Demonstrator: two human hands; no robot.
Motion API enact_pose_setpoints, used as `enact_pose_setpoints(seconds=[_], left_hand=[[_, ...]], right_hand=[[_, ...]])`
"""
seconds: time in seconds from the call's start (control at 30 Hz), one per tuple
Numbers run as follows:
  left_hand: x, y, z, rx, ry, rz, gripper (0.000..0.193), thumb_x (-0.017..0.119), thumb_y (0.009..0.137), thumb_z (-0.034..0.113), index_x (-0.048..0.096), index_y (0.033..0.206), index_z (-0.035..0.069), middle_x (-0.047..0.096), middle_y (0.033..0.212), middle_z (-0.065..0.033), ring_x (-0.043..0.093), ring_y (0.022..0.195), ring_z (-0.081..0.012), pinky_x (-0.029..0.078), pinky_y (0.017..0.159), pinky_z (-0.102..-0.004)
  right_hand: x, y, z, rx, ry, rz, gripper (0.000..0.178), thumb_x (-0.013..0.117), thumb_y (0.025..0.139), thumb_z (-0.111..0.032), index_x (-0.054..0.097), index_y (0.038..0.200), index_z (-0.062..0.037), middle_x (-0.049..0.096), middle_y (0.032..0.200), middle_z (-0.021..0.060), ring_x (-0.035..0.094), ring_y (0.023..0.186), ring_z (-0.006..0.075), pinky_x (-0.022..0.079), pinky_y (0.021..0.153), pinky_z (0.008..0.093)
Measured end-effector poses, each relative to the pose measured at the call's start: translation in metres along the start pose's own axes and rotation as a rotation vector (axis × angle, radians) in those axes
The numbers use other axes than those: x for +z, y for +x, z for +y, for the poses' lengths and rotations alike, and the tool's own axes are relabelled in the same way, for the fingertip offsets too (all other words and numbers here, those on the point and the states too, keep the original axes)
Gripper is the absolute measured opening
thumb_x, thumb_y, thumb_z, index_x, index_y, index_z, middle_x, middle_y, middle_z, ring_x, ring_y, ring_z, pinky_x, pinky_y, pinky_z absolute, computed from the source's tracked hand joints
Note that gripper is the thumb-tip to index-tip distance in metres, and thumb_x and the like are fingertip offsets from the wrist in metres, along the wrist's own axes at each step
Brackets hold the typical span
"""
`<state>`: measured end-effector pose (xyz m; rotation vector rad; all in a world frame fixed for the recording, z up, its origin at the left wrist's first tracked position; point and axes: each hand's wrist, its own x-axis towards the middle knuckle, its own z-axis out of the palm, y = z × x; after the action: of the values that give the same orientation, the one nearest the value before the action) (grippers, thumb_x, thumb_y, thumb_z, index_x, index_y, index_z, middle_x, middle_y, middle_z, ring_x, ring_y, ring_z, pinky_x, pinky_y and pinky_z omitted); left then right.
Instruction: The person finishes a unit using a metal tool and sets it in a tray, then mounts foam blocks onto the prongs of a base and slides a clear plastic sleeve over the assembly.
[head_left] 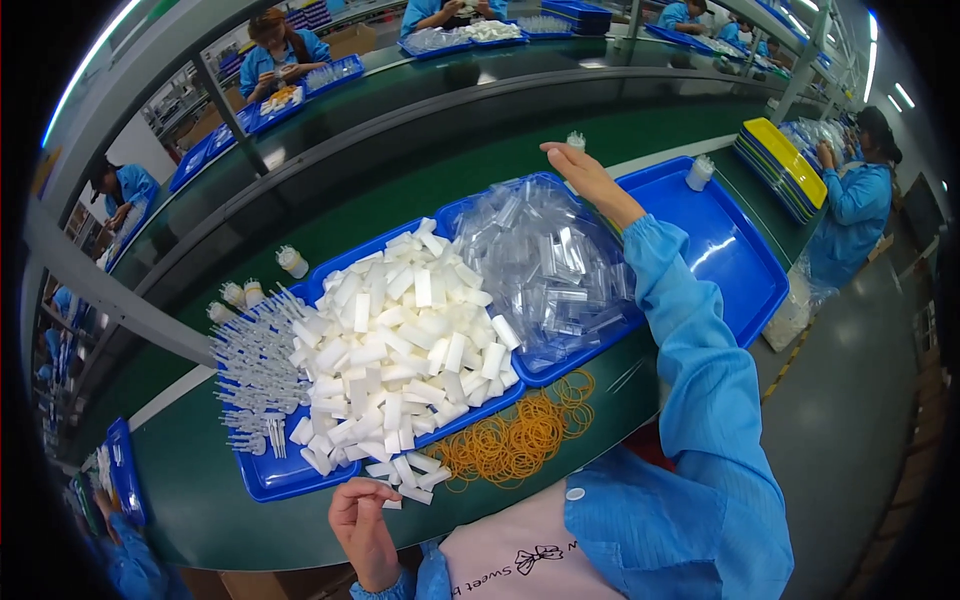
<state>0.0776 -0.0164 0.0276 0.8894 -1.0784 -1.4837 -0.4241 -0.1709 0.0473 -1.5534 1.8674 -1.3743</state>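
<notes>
Far across the green belt, your right hand [590, 180] pinches a small bundle of clear plastic pieces [575, 141] upright at its fingertips, beyond the blue tray [745, 290]. Your left hand [362, 520] rests loosely curled, holding nothing, just beside the white foam strips [400, 330] at the near edge.

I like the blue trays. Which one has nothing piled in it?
The rightmost blue tray, under the outstretched right hand. The other two are heaped with white pieces and clear pieces.

Green tabletop [420, 190] carries three blue trays [270, 480], [560, 368], [735, 270], a loose pile of orange rubber bands [515, 435], and small white-capped bundles [292, 262] standing behind.
</notes>
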Motion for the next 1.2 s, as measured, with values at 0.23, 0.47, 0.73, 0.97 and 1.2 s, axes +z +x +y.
enact_pose_setpoints(seconds=[0.23,0.47,0.73,0.97,1.2], left_hand=[[-0.002,-0.021,0.003,0.041,0.004,0.040,0.017,0.059,0.091,0.014,0.057,0.093,-0.002,0.058,0.085,-0.0111,0.058,0.079,-0.0200,0.048,0.075,-0.0323],[-0.013,-0.024,0.006,0.058,0.003,0.057,0.020,0.059,0.091,0.016,0.055,0.095,-0.003,0.058,0.087,-0.0124,0.058,0.079,-0.0205,0.049,0.075,-0.0328],[-0.005,-0.016,-0.002,0.058,-0.058,-0.066,0.022,0.061,0.089,0.018,0.054,0.096,-0.002,0.057,0.087,-0.0127,0.057,0.078,-0.0215,0.049,0.075,-0.0337],[0.021,0.008,0.059,0.139,0.366,-0.767,0.029,0.072,0.078,0.016,0.062,0.099,-0.001,0.064,0.093,-0.0131,0.061,0.088,-0.0222,0.049,0.080,-0.0336],[0.194,0.096,0.057,0.328,0.696,-1.190,0.050,0.063,0.087,0.016,0.047,0.133,0.004,0.064,0.100,-0.0101,0.060,0.097,-0.0184,0.045,0.089,-0.0329]], right_hand=[[0.032,0.045,0.048,0.042,-0.134,-0.229,0.058,0.045,0.094,-0.049,0.052,0.130,-0.0042,0.049,0.134,0.0175,0.045,0.125,0.0303,0.034,0.103,0.0342],[0.033,0.030,0.008,0.089,-0.090,-0.571,0.052,0.055,0.090,-0.050,0.064,0.119,-0.0074,0.061,0.120,0.0078,0.052,0.113,0.0202,0.040,0.097,0.0331],[-0.060,-0.031,-0.051,-0.014,-0.300,-0.302,0.045,0.059,0.090,-0.032,0.053,0.132,-0.0145,0.054,0.128,0.0080,0.050,0.116,0.0225,0.038,0.098,0.0356],[-0.079,-0.197,-0.096,-0.140,-0.219,0.006,0.048,0.056,0.092,-0.028,0.046,0.135,-0.0095,0.056,0.123,0.0148,0.054,0.113,0.0254,0.044,0.094,0.0352],[-0.046,-0.241,-0.042,-0.044,-0.029,0.156,0.049,0.043,0.099,-0.030,0.036,0.141,-0.0044,0.045,0.135,0.0160,0.043,0.126,0.0270,0.032,0.105,0.0363]])
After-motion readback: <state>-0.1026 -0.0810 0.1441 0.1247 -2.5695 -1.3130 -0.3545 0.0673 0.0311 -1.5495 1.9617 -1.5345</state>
